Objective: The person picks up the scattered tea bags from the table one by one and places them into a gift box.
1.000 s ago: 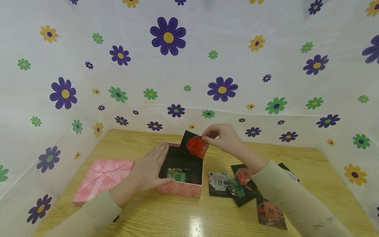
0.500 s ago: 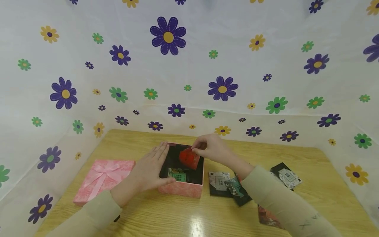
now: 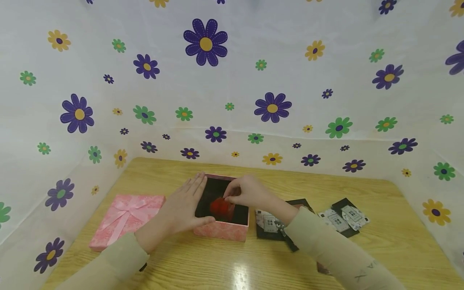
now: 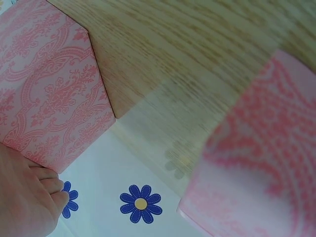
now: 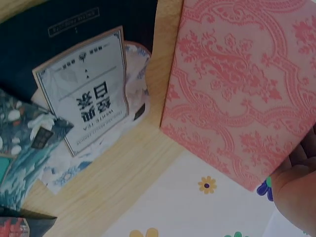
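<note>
A pink patterned box (image 3: pixel 220 230) stands open on the wooden table, its inside black. My left hand (image 3: pixel 186 205) lies flat against the box's left side, fingers straight, thumb on the near rim. My right hand (image 3: pixel 243 192) reaches into the box from the right and pinches a red tea packet (image 3: pixel 219 207), lowered inside. The left wrist view shows the box wall (image 4: pixel 52 94) beside my fingertips (image 4: pixel 52 197). In the right wrist view the box's outer wall (image 5: pixel 242 94) fills the right half.
The pink lid with a bow (image 3: pixel 126 217) lies left of the box. Right of the box lie several tea packets (image 3: pixel 270 223), more at the far right (image 3: pixel 344 217); a white-labelled packet (image 5: pixel 89 94) shows close up. Flowered cloth walls surround the table (image 3: pixel 232 266).
My right hand has brought the red packet down from above the box's far rim into the box, covering the green packet inside. The left hand has stayed put.
</note>
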{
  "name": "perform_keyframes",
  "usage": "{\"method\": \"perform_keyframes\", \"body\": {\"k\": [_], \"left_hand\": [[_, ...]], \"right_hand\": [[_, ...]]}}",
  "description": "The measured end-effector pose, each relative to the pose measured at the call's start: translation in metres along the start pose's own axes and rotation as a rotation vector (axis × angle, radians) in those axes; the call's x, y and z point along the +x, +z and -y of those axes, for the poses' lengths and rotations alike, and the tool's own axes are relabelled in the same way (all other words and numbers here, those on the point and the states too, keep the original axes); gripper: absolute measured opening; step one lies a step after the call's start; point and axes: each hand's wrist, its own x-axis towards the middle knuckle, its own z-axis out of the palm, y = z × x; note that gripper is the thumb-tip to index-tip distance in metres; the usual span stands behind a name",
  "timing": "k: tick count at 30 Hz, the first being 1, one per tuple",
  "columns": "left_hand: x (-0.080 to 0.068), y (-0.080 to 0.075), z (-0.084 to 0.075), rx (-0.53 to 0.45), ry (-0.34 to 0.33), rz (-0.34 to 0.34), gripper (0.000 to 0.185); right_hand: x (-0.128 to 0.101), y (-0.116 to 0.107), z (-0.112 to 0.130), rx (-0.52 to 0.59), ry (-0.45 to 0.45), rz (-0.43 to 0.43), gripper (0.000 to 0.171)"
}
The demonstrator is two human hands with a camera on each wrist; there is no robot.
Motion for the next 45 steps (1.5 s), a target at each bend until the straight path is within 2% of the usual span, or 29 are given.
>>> {"method": "perform_keyframes", "body": {"k": [7,12,16,20,24,30,37,45], "left_hand": [[0.000,0.000,0.000,-0.014,0.003,-0.012,0.114],[0.000,0.000,0.000,-0.023,-0.001,-0.012,0.114],[0.000,-0.001,-0.001,-0.029,-0.005,-0.008,0.114],[0.000,-0.002,-0.001,-0.037,-0.007,-0.005,0.116],[0.000,-0.002,-0.001,-0.044,-0.009,-0.006,0.116],[0.000,-0.001,-0.001,-0.033,-0.009,-0.004,0.116],[-0.001,-0.001,-0.002,-0.042,-0.019,0.004,0.115],[0.000,0.000,-0.001,-0.040,-0.014,-0.001,0.115]], "right_hand": [[0.002,0.006,-0.002,-0.084,-0.060,-0.007,0.004],[0.000,0.004,-0.001,-0.128,-0.056,-0.017,0.005],[-0.002,-0.002,-0.003,-0.067,-0.011,-0.021,0.011],[-0.006,-0.012,-0.010,0.075,0.026,-0.050,0.015],[-0.012,-0.023,-0.018,0.189,0.019,-0.116,0.015],[-0.028,-0.039,-0.031,0.196,0.024,-0.186,0.016],[-0.047,-0.043,-0.050,0.176,0.088,-0.147,0.017],[-0.065,-0.032,-0.067,0.157,0.157,-0.033,0.022]]}}
